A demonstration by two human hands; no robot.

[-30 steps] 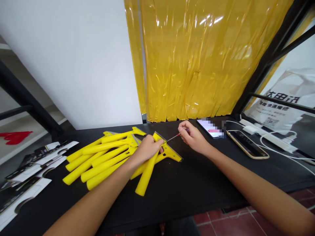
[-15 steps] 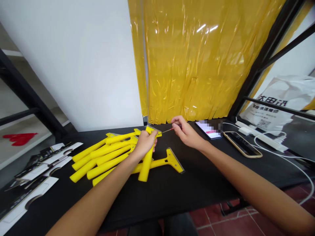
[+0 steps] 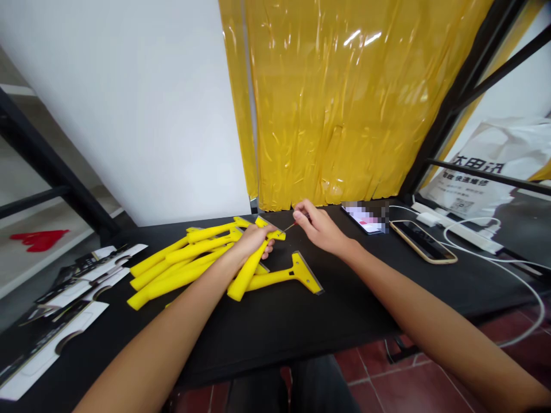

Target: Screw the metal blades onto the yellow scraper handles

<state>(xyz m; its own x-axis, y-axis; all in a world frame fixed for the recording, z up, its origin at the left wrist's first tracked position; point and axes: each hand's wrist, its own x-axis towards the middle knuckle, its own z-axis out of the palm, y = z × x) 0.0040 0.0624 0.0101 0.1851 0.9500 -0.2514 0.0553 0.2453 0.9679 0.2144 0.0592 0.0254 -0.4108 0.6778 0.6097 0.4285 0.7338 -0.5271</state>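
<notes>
My left hand (image 3: 253,238) is closed around a yellow scraper (image 3: 246,274) near its head, the handle slanting down toward me. Pinched in my right hand (image 3: 316,226) is a thin screwdriver (image 3: 289,228); its shaft points left and its tip meets the held scraper's head. My fingers hide most of the screwdriver's handle. Under and beside the held tool lies another yellow scraper (image 3: 275,279), its wide bladed head to the right. A pile of several more yellow scrapers (image 3: 172,267) rests to the left, partly behind my left forearm.
Flat black-and-white card packages (image 3: 64,327) lie at the left of the black table (image 3: 293,332). On the right are a lit phone (image 3: 364,219), a phone in a pale case (image 3: 424,242), a power strip (image 3: 473,235) with white cables, and a white plastic bag (image 3: 477,172).
The held scraper's handle end has swung left and slightly up. My right hand has shifted a little left, with the screwdriver still at the scraper's head. The view has tilted slightly.
</notes>
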